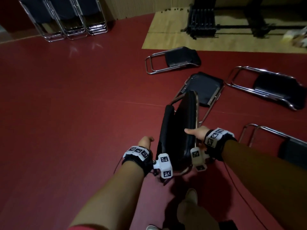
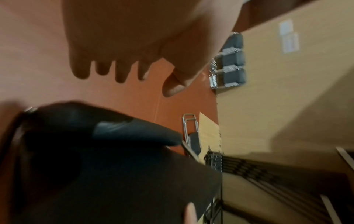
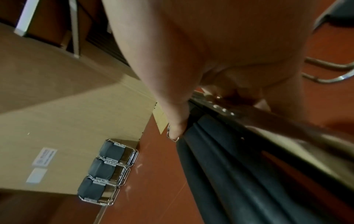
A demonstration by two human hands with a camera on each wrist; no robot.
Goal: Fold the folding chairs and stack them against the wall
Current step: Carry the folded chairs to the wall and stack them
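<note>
A black padded folding chair (image 1: 178, 130) with a chrome frame hangs folded between my arms, above the red floor. My right hand (image 1: 196, 132) grips its right side, thumb lying over the black cushion (image 3: 226, 166) and fingers curled round the chrome tube (image 3: 268, 119). My left hand (image 1: 146, 140) hovers just left of the chair with straight, spread fingers (image 2: 118, 72), holding nothing; the chair's dark cushion (image 2: 114, 151) fills the space below it. Three stacks of folded chairs (image 1: 66, 22) lean on the far wall at the upper left.
Several more chairs lie on the floor to the right: one (image 1: 174, 59) by a tan mat (image 1: 232, 39), one (image 1: 265, 87) far right, one (image 1: 282, 143) beside my right arm, one (image 1: 204, 88) behind the held chair. A black rack (image 1: 202, 20) stands at the back.
</note>
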